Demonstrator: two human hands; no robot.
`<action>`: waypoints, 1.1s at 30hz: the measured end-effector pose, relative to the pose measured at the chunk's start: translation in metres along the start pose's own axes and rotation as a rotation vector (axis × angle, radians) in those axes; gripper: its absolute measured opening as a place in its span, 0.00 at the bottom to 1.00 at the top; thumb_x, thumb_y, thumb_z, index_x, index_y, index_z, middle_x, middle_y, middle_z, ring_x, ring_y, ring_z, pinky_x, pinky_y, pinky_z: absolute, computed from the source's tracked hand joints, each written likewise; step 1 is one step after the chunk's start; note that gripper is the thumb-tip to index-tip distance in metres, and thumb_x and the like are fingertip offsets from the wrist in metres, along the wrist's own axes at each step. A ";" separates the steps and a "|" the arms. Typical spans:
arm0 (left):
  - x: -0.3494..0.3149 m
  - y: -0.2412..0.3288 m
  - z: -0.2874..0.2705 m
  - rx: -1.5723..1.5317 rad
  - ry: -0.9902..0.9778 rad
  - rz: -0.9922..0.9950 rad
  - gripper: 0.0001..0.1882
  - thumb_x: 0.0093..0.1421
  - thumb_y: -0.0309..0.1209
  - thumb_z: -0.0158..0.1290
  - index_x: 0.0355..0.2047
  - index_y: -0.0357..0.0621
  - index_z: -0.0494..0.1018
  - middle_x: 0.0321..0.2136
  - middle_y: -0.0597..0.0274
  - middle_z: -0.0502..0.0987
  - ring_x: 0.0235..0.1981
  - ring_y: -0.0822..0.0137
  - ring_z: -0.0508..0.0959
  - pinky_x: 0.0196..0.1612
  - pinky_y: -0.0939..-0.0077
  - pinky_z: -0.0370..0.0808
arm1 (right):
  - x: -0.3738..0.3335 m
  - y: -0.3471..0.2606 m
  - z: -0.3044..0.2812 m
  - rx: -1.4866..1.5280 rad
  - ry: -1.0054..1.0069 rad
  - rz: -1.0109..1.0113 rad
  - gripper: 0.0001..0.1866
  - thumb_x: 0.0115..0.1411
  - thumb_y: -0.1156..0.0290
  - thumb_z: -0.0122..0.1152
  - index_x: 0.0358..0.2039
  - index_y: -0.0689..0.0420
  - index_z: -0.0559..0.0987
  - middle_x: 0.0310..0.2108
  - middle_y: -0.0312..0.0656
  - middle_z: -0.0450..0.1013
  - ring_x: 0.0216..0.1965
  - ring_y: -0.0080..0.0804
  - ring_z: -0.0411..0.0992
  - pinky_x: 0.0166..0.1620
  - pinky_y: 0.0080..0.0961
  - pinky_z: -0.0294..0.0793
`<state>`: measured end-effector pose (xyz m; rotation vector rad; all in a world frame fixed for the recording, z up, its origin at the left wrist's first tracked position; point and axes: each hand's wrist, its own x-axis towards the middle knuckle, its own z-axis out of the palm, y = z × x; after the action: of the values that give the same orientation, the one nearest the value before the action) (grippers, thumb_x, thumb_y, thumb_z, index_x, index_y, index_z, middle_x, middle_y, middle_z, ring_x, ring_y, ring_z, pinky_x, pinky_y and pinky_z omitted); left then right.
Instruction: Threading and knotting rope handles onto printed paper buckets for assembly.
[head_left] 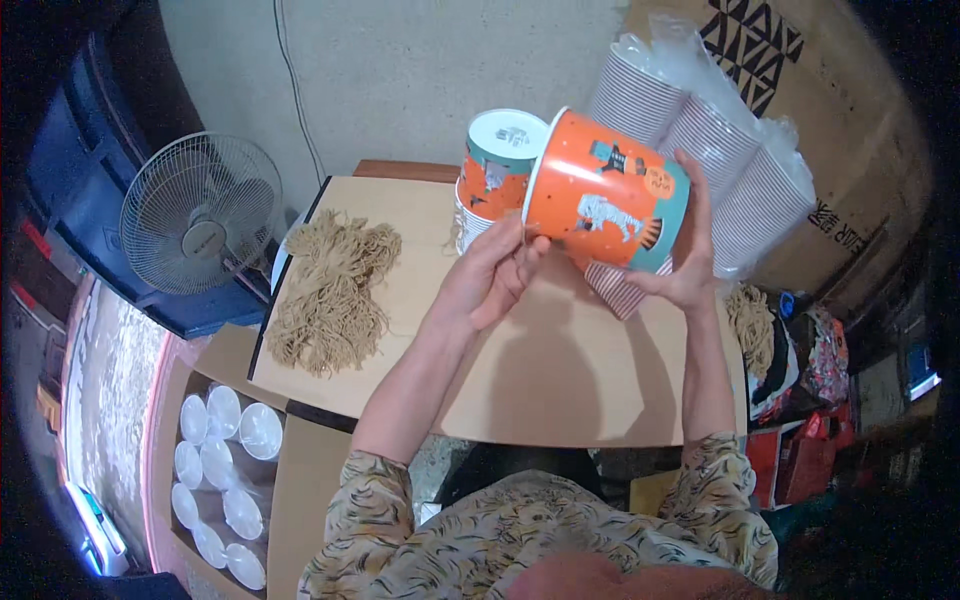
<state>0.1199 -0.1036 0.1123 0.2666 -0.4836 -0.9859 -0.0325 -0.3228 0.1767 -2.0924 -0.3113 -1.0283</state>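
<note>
Patterned sleeves (370, 500) frame a worker's reach over a tan table (620, 405), with an open carton (318, 500) of round white pieces (216, 462) at near left. Above the tabletop, the right hand (690, 282) grips the base end of a tilted orange tub (605, 190), its rim facing left; the left hand (495, 265) is at that rim, its grip impossible to tell. Tan cords (335, 300) lie left; beyond, a second tub (493, 185) stands near plastic-wrapped white stacks (705, 150), far right.
</note>
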 end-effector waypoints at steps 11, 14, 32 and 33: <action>0.143 0.130 -0.076 -0.137 0.089 0.195 0.13 0.66 0.24 0.49 0.50 0.33 0.70 0.31 0.65 0.76 0.23 0.80 0.75 0.20 0.94 0.72 | 0.186 0.037 0.011 -0.347 -0.324 0.344 0.56 0.41 0.48 0.73 0.69 0.57 0.61 0.62 0.53 0.66 0.61 0.44 0.67 0.63 0.34 0.64; 0.156 0.124 -0.110 -0.258 0.129 0.192 0.15 0.66 0.22 0.47 0.51 0.30 0.69 0.31 0.64 0.75 0.23 0.81 0.74 0.21 0.94 0.73 | 0.217 0.052 0.036 -0.528 -0.452 0.319 0.57 0.40 0.44 0.73 0.68 0.60 0.62 0.63 0.56 0.65 0.62 0.47 0.67 0.64 0.35 0.64; 0.144 0.096 -0.232 -0.373 0.366 -0.009 0.06 0.63 0.17 0.44 0.36 0.27 0.71 0.24 0.64 0.72 0.17 0.82 0.71 0.16 0.98 0.70 | 0.195 0.117 0.134 -0.693 -0.673 0.401 0.63 0.41 0.27 0.64 0.67 0.63 0.62 0.64 0.63 0.61 0.65 0.57 0.61 0.66 0.47 0.61; 0.136 0.095 -0.241 -0.386 0.477 0.049 0.07 0.66 0.18 0.44 0.40 0.27 0.72 0.25 0.63 0.73 0.18 0.82 0.71 0.17 0.98 0.72 | 0.184 0.126 0.147 -0.735 -0.605 0.382 0.63 0.41 0.27 0.64 0.67 0.62 0.62 0.64 0.62 0.61 0.66 0.58 0.59 0.66 0.47 0.60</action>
<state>0.3733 -0.1682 -0.0190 0.1323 0.1359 -0.9096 0.2335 -0.3207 0.1931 -2.9522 0.2209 -0.2591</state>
